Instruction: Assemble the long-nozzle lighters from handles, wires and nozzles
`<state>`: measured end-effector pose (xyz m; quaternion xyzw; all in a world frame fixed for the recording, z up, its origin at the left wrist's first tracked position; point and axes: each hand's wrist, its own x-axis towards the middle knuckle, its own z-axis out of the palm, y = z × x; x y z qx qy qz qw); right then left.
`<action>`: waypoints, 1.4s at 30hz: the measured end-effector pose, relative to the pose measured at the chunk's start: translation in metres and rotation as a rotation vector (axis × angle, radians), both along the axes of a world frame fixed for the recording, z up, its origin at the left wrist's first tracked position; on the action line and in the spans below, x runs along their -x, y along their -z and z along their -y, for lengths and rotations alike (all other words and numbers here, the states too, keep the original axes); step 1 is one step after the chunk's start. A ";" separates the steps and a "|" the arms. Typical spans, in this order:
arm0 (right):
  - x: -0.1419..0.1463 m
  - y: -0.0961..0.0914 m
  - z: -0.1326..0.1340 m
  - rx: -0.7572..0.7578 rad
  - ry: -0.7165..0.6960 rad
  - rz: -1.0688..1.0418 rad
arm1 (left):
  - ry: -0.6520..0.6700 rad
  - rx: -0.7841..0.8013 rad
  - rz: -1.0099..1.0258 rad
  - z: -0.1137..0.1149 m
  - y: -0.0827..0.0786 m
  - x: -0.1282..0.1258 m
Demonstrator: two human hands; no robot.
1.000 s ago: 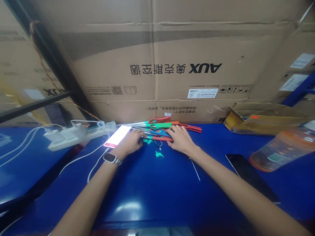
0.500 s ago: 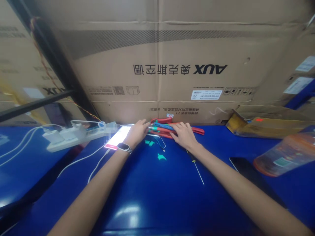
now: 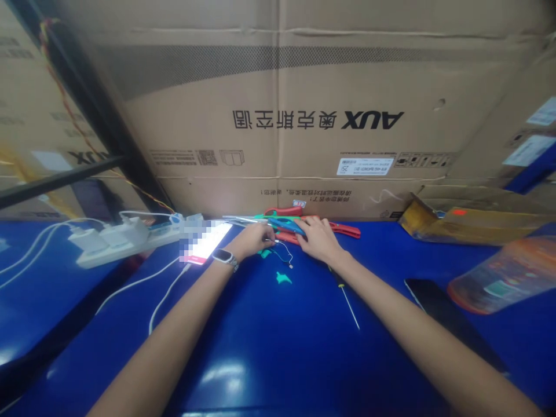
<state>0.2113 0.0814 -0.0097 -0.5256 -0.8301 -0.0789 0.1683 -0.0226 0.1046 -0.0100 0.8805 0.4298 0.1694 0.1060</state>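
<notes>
My left hand (image 3: 256, 238) has its fingers pinched together at the end of a thin wire (image 3: 284, 250), which trails to a small pale connector (image 3: 291, 266) on the blue table. My right hand (image 3: 320, 238) bends over a pile of tools, its fingers and thumb round a blue-handled tool (image 3: 284, 225). Red handles (image 3: 345, 229) stick out to the right of that hand, and another red handle (image 3: 283, 211) lies behind. Long metal rods (image 3: 243, 219) lie behind my left hand. Scraps of green tape (image 3: 284, 278) rest in front.
A lit phone (image 3: 211, 244) and a white power strip (image 3: 130, 243) with cables stand at left. A screwdriver (image 3: 350, 306) lies near my right wrist. At right are a dark phone (image 3: 452, 324), a plastic jar (image 3: 504, 278) and an open carton (image 3: 460, 220). Cardboard (image 3: 195, 116) walls the back.
My left hand has drawn back from the tool pile toward me and curled its fingers at the thin wire. My right hand stays at the tools, slightly shifted.
</notes>
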 end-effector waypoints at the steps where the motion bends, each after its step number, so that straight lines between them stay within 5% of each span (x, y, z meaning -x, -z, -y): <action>1: 0.001 -0.001 0.001 0.005 -0.016 0.026 | 0.011 0.004 -0.007 -0.002 -0.001 -0.003; 11: 0.010 -0.033 -0.013 0.134 -0.119 0.226 | 0.069 0.062 -0.092 -0.007 -0.014 -0.003; 18: 0.004 -0.053 -0.027 0.142 -0.211 0.248 | 0.058 0.082 0.001 0.011 -0.030 0.006; 32: 0.004 -0.022 -0.018 0.043 -0.240 0.236 | 0.103 0.059 0.126 0.077 -0.031 0.002; 42: 0.008 -0.012 -0.009 -0.039 -0.221 0.221 | 0.032 0.124 0.090 0.101 -0.001 0.013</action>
